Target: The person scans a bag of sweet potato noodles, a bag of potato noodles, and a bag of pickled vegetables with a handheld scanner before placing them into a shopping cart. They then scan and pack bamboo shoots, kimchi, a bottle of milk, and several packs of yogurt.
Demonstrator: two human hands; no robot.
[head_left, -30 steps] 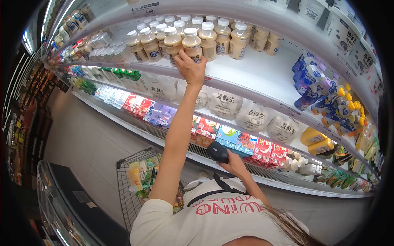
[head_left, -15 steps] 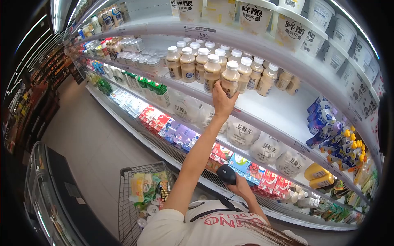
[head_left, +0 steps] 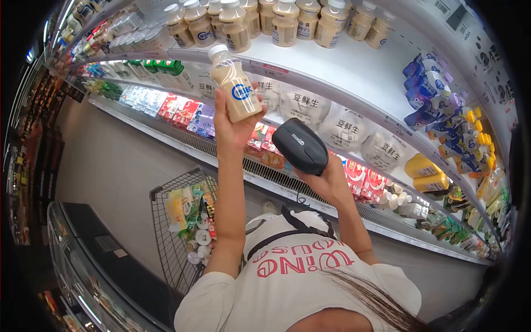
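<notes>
An open shelf unit [head_left: 354,69] fills the far side, bearing a group of similar bottles [head_left: 285,25] at its far left. A wire cart [head_left: 160,221] holding packages [head_left: 191,207] stands at near left. Between shelf and cart, the left hand [head_left: 235,130] is partly closed around the lower part of a tilted, white-capped bottle [head_left: 236,86], thumb and fingers on opposite sides. To its right, the right hand [head_left: 326,178] is curled around the near end of a black rounded device [head_left: 300,146]; its exact finger closure is hidden.

place: shop | stocked shelves [head_left: 365,69] | price label [head_left: 269,71] | wire shopping cart [head_left: 161,224]
</notes>
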